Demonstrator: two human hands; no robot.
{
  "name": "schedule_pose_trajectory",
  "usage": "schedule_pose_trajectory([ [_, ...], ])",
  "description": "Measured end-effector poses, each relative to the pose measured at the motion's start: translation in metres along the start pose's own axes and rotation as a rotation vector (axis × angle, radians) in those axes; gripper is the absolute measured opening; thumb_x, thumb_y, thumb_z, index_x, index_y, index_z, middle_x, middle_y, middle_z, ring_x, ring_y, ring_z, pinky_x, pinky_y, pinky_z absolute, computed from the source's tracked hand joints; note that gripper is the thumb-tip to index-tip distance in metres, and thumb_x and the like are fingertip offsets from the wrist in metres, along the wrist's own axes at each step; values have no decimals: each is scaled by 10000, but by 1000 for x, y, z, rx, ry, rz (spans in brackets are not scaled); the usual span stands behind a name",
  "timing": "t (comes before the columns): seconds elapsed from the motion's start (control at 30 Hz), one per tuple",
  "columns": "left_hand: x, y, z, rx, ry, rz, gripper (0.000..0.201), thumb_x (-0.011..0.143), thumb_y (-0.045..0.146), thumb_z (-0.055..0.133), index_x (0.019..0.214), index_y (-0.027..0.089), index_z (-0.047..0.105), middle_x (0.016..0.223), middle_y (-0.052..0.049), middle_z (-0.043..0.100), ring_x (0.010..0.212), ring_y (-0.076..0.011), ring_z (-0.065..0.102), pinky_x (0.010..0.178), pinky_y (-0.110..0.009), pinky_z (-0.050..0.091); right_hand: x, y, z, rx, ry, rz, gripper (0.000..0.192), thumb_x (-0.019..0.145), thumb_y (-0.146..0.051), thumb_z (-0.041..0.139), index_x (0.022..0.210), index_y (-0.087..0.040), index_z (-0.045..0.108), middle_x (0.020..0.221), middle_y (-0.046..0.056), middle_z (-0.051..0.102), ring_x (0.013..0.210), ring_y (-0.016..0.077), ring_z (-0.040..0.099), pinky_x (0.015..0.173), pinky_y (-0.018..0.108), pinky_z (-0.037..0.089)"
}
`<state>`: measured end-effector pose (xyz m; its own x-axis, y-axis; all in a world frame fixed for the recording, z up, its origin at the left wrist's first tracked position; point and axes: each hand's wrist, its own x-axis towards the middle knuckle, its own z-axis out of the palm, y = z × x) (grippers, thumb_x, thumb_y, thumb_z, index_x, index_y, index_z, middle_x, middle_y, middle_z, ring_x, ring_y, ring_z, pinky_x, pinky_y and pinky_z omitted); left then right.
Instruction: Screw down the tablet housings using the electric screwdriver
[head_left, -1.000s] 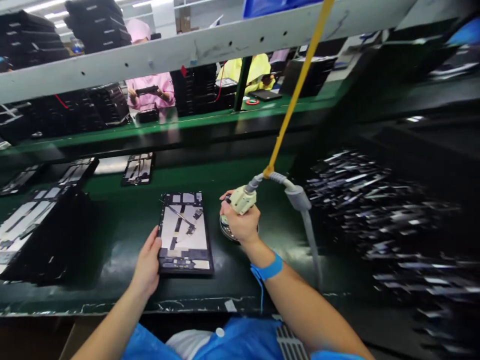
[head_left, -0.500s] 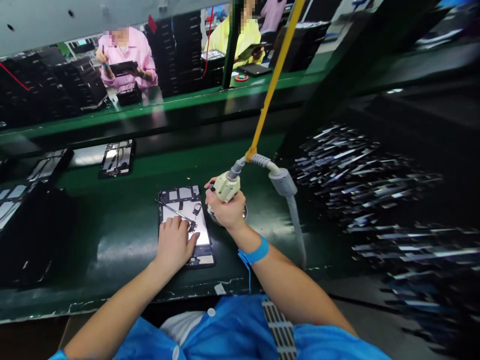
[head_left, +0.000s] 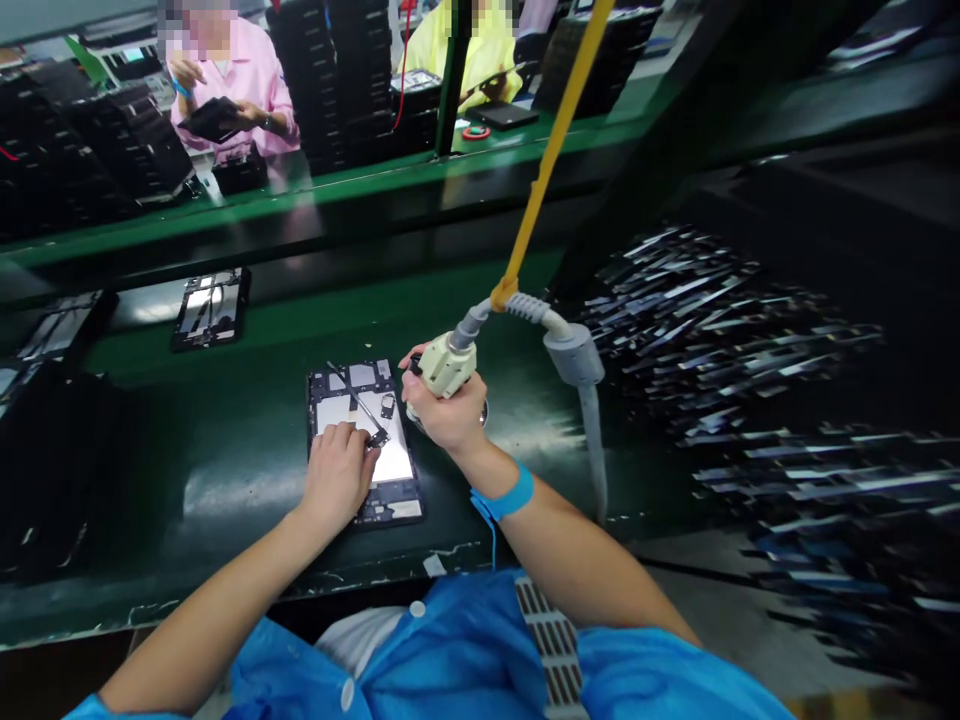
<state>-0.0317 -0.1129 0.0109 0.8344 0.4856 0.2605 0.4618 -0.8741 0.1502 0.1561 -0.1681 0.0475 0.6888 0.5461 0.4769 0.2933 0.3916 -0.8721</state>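
Nearest the camera, the blue smock (head_left: 480,660) fills the bottom edge, and both bare forearms reach forward from it to the opened tablet (head_left: 363,440), which lies flat on the green bench (head_left: 247,470) with its inner face up.

The left hand (head_left: 337,478) lies on the near left part of the tablet, palm down, fingers loosely together and curled, their tips touching a thin dark strip or cable on its face. A second ago this hand only gripped the tablet's left edge; since then it has slid onto the face, so the tablet is now pinned from above rather than steadied from the side.

The right hand (head_left: 448,412), with a blue wrist strap (head_left: 504,494) behind it, is wrapped in a fist around the cream electric screwdriver (head_left: 444,366), fingers pressed together around the body. It stands just right of the tablet's far right corner, closer than a second ago; the tip is hidden behind the hand. A small round dish (head_left: 482,408) peeks out beside the fist.

From the screwdriver a grey hose (head_left: 574,360) loops right and down, and a yellow cord (head_left: 551,160) rises away.

Beyond the tablet, to its far left, another opened tablet (head_left: 208,306) lies on the bench. Further back, two other people, one in pink (head_left: 240,85) and one in yellow (head_left: 480,50), work at the opposite bench.
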Motion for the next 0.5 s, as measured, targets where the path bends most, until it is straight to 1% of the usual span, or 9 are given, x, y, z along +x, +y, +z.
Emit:
schedule_pose_trajectory([
  [0.07,2,-1,-1,-62,20,9,106,1001,264,589,1035,171,629,991,-106,643,936,-270,586,802,-413,498,0,0,0,0,1,5,195,807,-262,734,985,-214,671,896,34,750,800,201,730,755,368,622],
  [0.13,-2,-5,-8,-167,17,34,98,1010,245,572,1054,173,622,1009,-102,652,943,-255,606,825,-403,523,0,1,-1,6,1,-3,188,813,-264,733,984,-217,672,899,32,751,803,200,731,766,373,623],
  [0.2,-13,-12,-21,-270,-20,83,120,1027,241,548,1092,173,623,1030,-100,667,950,-237,629,832,-383,547,0,1,-1,10,-5,-13,186,822,-260,729,995,-220,674,912,34,752,824,204,734,782,381,625],
  [0.27,-29,-19,-33,-329,-56,153,157,1038,243,538,1143,175,633,1054,-104,686,959,-225,646,830,-364,562,0,2,-1,9,-11,-14,184,825,-258,725,998,-222,673,922,37,753,841,208,738,789,387,630],
  [0.37,-53,-25,-45,-333,-58,263,197,1030,216,556,1203,182,644,1071,-107,706,954,-212,659,830,-348,570,0,2,0,8,-21,-11,183,824,-261,719,996,-222,669,924,40,754,855,213,743,793,395,637],
  [0.5,-70,-25,-43,-290,-35,373,248,993,159,606,1238,171,641,1053,-104,719,934,-213,669,798,-349,559,0,2,1,30,-33,-7,197,824,-274,720,1005,-224,660,925,35,756,840,210,743,805,407,640],
])
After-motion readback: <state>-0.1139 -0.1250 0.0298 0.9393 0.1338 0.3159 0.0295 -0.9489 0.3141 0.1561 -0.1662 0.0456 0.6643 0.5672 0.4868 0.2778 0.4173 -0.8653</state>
